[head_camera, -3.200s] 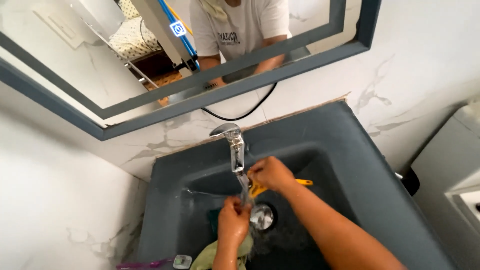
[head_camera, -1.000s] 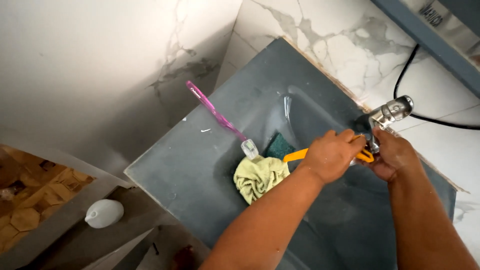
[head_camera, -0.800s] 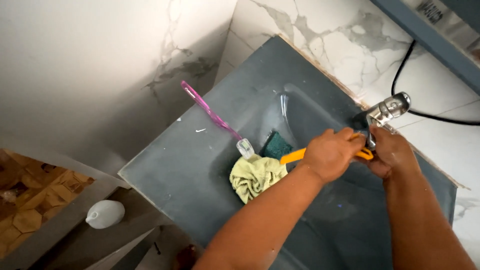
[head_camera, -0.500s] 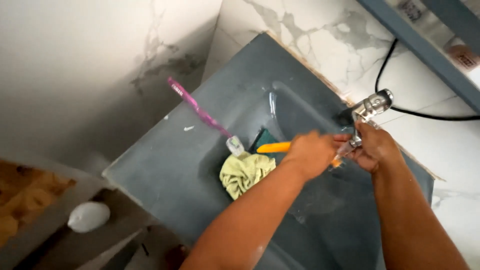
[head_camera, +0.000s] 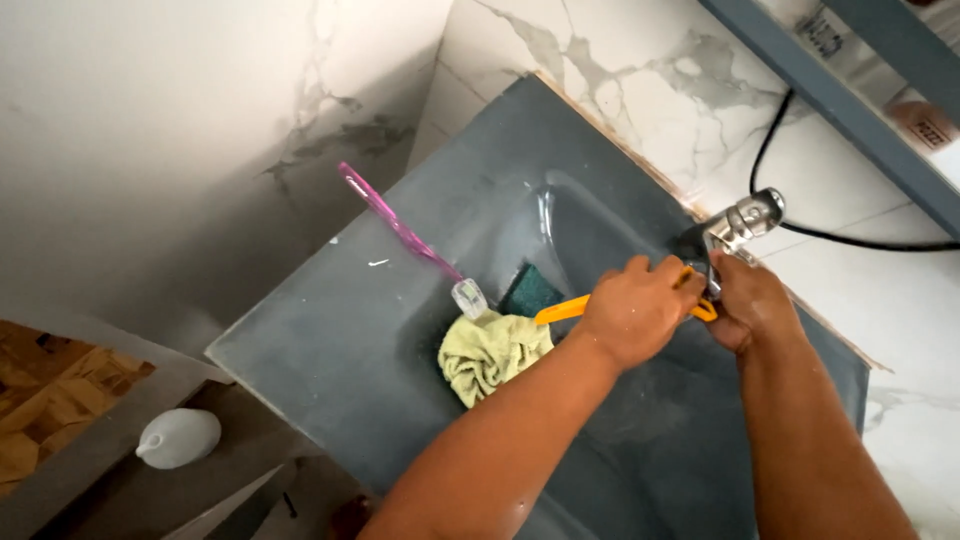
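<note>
Over the dark grey basin (head_camera: 330, 330), head view: both hands meet at the chrome tap (head_camera: 738, 222) on the far rim. Left hand (head_camera: 632, 312) is fisted around a yellow-handled brush (head_camera: 562, 308); the handle's tail juts out toward the cloth, the working end is hidden behind the fingers at the tap's base. Right hand (head_camera: 752, 302) is curled close against the tap's lower body, fingers closed; whether it grips the tap or the brush tip I cannot tell.

Against half a second ago: hands and tap sit much as they did, the left fist still on the brush, the framing shifted slightly so the tap lies a little farther right.

Materials: basin matte, slate-toned, faint wet sheen in the bowl. Tap polished metal, cylindrical. Pale yellow-green cloth (head_camera: 490, 352) crumpled and soft on the basin's edge, touching a dark green scouring pad (head_camera: 528, 290). Pink translucent toothbrush (head_camera: 400, 228) lies slantwise on the deck, its clear head just beside the cloth. Walls white marble-veined tile (head_camera: 640, 90). Black cable (head_camera: 850, 236) runs behind the tap. White rounded bottle (head_camera: 180, 438) on the floor below.
</note>
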